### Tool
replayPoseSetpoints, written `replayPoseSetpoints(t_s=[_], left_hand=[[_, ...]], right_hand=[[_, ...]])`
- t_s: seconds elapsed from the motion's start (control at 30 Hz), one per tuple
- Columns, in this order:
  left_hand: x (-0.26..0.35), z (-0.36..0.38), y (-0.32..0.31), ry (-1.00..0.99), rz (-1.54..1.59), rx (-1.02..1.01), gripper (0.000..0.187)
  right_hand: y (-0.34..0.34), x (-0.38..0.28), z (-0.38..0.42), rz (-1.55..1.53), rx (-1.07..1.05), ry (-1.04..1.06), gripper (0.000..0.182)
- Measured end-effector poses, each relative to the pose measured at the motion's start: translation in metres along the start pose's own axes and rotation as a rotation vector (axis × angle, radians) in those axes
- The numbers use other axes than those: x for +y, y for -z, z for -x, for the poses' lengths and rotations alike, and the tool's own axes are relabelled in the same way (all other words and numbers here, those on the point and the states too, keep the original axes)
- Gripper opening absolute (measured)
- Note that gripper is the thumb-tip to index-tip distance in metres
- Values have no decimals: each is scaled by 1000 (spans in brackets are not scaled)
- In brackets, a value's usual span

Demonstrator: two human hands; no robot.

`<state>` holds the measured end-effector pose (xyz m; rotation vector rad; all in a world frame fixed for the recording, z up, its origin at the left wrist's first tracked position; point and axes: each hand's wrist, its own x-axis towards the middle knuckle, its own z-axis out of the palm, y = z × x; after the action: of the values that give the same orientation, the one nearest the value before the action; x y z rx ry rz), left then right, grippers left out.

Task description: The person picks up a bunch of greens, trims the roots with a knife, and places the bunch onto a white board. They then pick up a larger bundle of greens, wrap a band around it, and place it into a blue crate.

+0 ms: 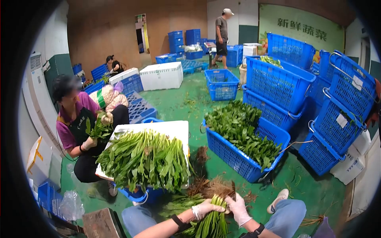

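My left hand, in a pale glove, is closed around the stems of a bunch of leafy greens. The bunch's brown, stringy roots point away from me, and its leaves hang toward my lap. Close beside the stems, my gloved right hand is closed on a knife; its dark blade stands up near the roots, and the handle is hidden. More loose greens lie on the floor between my legs. Just beyond, a white foam board bears a broad pile of greens with pale stems.
A blue crate of dark leafy greens stands ahead right, with tall stacked blue crates behind. At left a seated co-worker in gloves holds greens. Root scraps litter the green floor. Another person stands at the back.
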<state>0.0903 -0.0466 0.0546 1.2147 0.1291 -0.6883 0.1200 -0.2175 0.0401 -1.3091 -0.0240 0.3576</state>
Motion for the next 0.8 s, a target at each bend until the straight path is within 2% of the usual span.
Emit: replayPoseSetpoints(t_s=[0.07,0.1,0.13,0.23,0.3,0.33,0.4,0.43,0.5,0.53,0.6,0.63,0.67,0.73,0.77,0.8], left_hand=[[-3,1,-2,-8,183,-47,28],[-2,0,0,8,177,-56,27],[0,1,2,27,172,-64,26],[0,0,5,51,140,-138,24],[-6,-2,5,38,56,-272,25],[-10,-4,5,84,-51,-342,24],[-9,2,-3,116,30,-320,27],[-2,12,-14,119,29,-323,27],[10,27,-34,52,126,-150,19],[1,19,-30,56,131,-151,19],[-18,-1,-17,114,124,-281,26],[-21,-5,-14,86,68,-308,36],[-28,-6,-13,89,72,-309,36],[-11,10,-33,-144,-336,-2,43],[-19,4,-27,-170,-415,-5,54],[-20,1,-25,-167,-414,-8,54]], right_hand=[[-4,-10,6,97,12,-39,20],[7,7,0,110,-10,-51,23],[11,7,-4,287,31,4,29],[4,-4,2,190,77,136,37],[-5,-16,6,-50,-168,125,50],[-1,-11,6,-83,-273,37,48],[1,-6,5,-64,-220,-111,38],[-2,-6,8,-66,-216,-111,38],[-9,-5,16,-4,-40,107,37],[-8,-4,16,-2,-38,101,37],[-8,-6,12,17,54,79,35],[-11,-13,14,-23,74,53,32],[-9,-9,12,-23,77,49,32],[-6,-5,5,20,92,78,33],[-5,-3,3,-9,107,93,32],[-5,-1,4,-9,111,90,32]])
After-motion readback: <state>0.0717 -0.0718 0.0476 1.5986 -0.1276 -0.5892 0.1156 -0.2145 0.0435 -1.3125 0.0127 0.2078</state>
